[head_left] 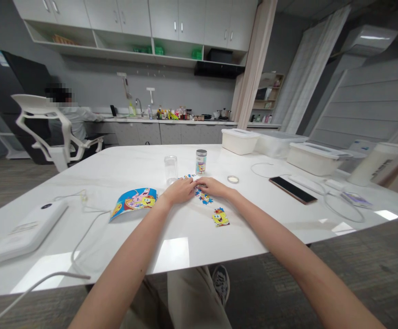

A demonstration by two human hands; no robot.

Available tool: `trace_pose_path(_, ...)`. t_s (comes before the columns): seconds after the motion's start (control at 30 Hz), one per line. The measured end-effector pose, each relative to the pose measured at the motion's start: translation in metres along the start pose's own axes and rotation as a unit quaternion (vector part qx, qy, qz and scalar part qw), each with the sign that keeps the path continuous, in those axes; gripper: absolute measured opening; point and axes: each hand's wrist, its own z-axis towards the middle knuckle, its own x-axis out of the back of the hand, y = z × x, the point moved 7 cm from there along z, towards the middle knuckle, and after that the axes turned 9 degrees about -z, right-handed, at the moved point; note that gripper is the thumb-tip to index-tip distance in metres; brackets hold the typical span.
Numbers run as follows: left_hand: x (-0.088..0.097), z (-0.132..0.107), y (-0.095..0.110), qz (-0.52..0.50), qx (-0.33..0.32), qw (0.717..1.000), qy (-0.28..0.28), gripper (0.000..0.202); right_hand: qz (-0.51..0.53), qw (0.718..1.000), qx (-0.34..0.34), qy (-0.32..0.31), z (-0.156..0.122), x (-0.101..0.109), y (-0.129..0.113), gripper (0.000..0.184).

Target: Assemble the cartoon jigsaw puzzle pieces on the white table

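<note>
Over a small pile of loose jigsaw puzzle pieces point(205, 198), my left hand point(181, 190) and my right hand point(211, 187) meet at the fingertips. Both have their fingers bent and pressed together; whatever lies between the tips is too small or hidden to make out. More pieces show just behind the fingers. Closer to me, right of the pile, lies a joined puzzle section point(220, 217) with a yellow cartoon face. A curved picture sheet point(133, 203) with cartoon figures rests left of my left hand. Behind the hands stand a clear jar point(170, 169) and a printed can point(201, 162).
A round lid point(233, 179), a phone point(292, 189) and white cables lie to the right. White storage boxes point(240, 141) and a tumbler point(373, 164) stand beyond. At left is a white device point(28, 230) with a cable. A person point(70, 121) sits in the background.
</note>
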Motion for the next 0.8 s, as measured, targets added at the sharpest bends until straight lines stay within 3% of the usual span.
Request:
trace_pose_path(0.3, 0.007, -0.002, -0.009, -0.023, 0.047, 0.999, -0.012, 0.027, -0.015, 1.0, -0.006, 0.004, -0.001, 0.0, 0.002, 0.025)
trace_pose_path(0.63, 0.013, -0.025, -0.053, -0.021, 0.147, 0.986, -0.07, 0.032, -0.01, 1.0, 0.001, 0.01, -0.001, 0.004, -0.001, 0.021)
trace_pose_path(0.8, 0.014, -0.03, -0.058, -0.063, 0.161, 0.982, -0.08, 0.031, -0.008, 1.0, 0.002, 0.009, -0.002, 0.003, -0.001, 0.021)
